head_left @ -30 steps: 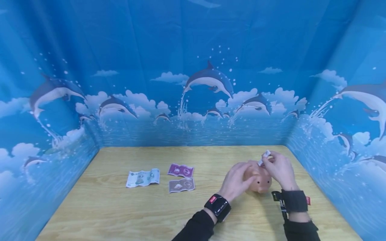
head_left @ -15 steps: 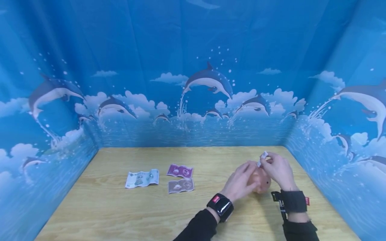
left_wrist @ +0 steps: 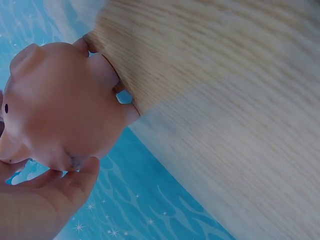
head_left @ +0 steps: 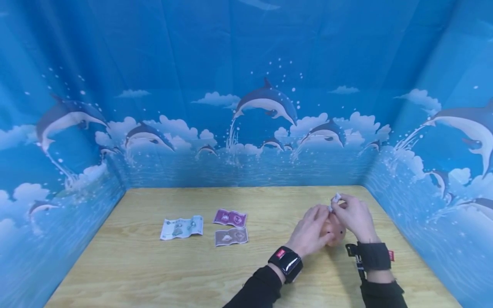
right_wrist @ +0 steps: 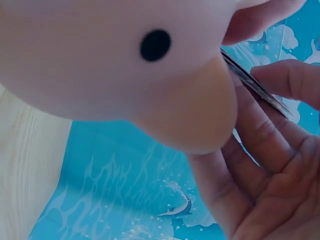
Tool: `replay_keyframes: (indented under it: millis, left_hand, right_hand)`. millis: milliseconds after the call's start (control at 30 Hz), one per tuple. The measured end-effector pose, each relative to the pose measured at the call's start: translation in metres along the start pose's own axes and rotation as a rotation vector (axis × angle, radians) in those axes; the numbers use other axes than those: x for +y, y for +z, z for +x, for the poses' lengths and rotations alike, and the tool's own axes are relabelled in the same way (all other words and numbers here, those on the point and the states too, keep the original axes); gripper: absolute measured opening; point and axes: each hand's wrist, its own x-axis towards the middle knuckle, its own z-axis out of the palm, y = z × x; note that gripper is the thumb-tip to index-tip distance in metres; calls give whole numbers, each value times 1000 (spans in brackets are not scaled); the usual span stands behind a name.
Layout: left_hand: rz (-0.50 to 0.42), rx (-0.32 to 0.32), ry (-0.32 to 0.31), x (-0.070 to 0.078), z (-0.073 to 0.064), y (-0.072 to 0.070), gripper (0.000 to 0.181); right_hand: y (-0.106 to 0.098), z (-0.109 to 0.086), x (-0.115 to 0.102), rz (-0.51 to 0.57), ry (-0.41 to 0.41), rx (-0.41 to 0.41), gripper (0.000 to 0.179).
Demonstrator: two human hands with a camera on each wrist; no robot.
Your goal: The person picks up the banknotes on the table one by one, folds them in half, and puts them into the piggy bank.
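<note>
A pink piggy bank (head_left: 334, 231) stands toward the table's right side, partly covered by both hands. My left hand (head_left: 310, 231) grips it from the left, its fingers over the top and a fingertip near the tail in the left wrist view. Over the pig's back, my right hand (head_left: 356, 216) pinches a folded banknote (head_left: 337, 198) between thumb and fingers. The right wrist view shows the banknote (right_wrist: 255, 82) edge-on, its lower end hidden behind the pig's ear (right_wrist: 200, 110). Other right-hand fingers lie against that ear.
To the left on the wooden table (head_left: 185, 273) lie a pale green banknote (head_left: 182, 227), a purple banknote (head_left: 230, 218) and a brownish banknote (head_left: 232, 236). Blue dolphin-print curtains (head_left: 246, 167) border the table at the back and both sides.
The banknote has sunk lower toward the pig's back, with less of it showing above the right hand. My left hand has shifted right, covering more of the pig. The loose banknotes stay put.
</note>
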Motion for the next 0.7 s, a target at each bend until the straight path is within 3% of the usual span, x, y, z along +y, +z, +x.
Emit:
replay_keyframes:
  millis: [333, 700]
  left_hand:
    - [29, 4, -55, 3, -1, 0, 63]
    - [78, 16, -67, 5, -2, 1, 60]
  right_hand:
    - [2, 1, -2, -29, 15, -9, 38]
    - [5, 1, -2, -58, -53, 7, 21]
